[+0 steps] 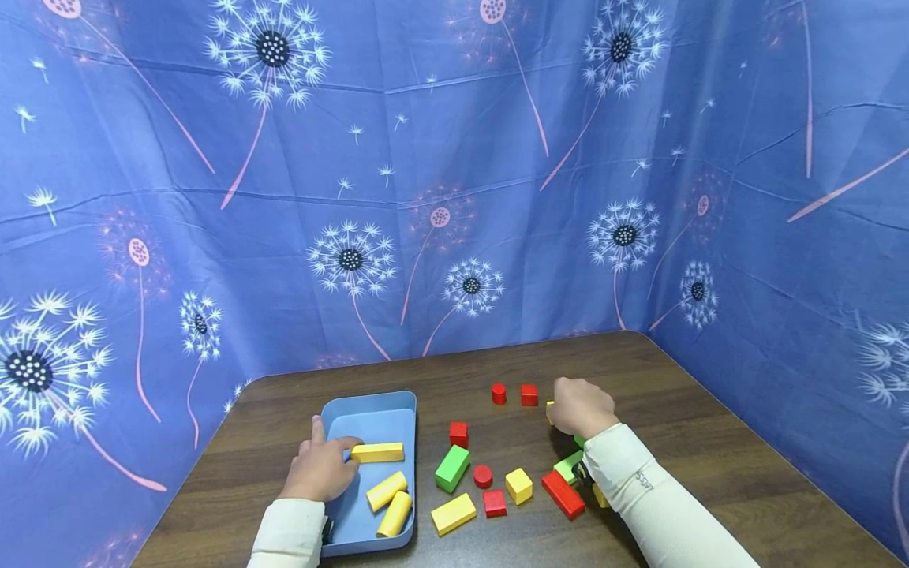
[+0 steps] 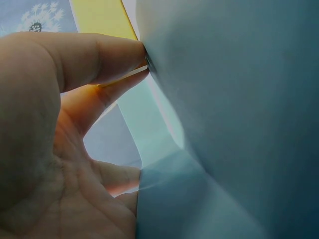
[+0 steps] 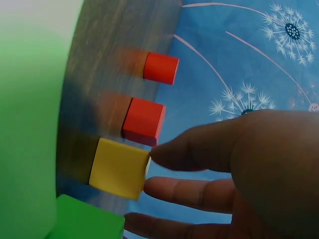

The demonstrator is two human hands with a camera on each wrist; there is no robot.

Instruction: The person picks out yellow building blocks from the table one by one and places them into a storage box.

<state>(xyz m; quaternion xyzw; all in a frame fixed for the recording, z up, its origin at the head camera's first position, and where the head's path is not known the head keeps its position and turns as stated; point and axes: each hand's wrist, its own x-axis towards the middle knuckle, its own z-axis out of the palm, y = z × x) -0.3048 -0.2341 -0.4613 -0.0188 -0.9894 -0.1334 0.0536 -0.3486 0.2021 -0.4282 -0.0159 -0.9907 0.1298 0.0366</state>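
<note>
Right hand (image 1: 582, 405), fingers loosely parted, touches yellow cube (image 3: 119, 169); a careless nudge could hit red cube (image 1: 529, 395) at its ten o'clock; left hand (image 1: 319, 471) meets yellow bar (image 1: 379, 453), grip unclear.

We see a plain blue tray (image 1: 379, 424) holding yellow pieces (image 1: 387, 491); right of the tray, red blocks (image 1: 563, 495), green blocks (image 1: 452, 468) and yellow blocks (image 1: 518, 487) on a brown, wood-grained counter (image 1: 284, 402); behind the tray, blue cloth (image 1: 440, 142) patterned with white and pink dandelions.

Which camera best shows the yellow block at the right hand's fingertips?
The right wrist view: the yellow block appears large, its broad face unobstructed. The head view shows only a sliver beside the right hand; the left wrist view doesn't show it.
</note>
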